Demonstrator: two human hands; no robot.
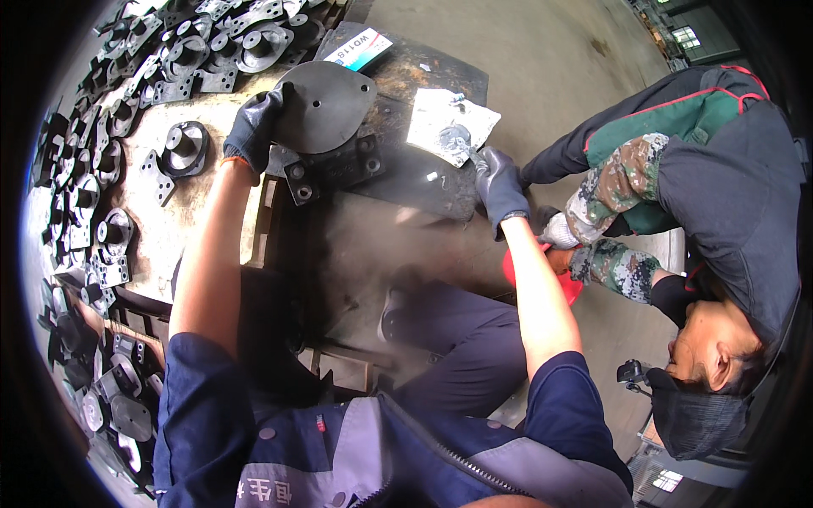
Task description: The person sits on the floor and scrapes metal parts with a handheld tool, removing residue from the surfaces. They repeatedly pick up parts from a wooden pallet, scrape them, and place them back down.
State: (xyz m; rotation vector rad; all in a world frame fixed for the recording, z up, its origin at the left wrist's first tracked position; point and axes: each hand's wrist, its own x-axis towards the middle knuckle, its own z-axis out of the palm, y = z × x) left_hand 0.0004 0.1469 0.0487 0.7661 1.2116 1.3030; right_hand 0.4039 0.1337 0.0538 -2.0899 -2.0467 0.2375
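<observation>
Flat, dark, rounded metal plate [329, 112]

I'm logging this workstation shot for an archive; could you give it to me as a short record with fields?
Left hand: gloved, gripping the left edge of a dark plate with holes
Right hand: gloved, beside the white sheet; whether it holds something is unclear
White sheet: bears a grey smear, lies on a dark surface
Box: white and blue, beyond the plate
Left side: many dark metal parts
Co-worker: right side, bending forward
</observation>
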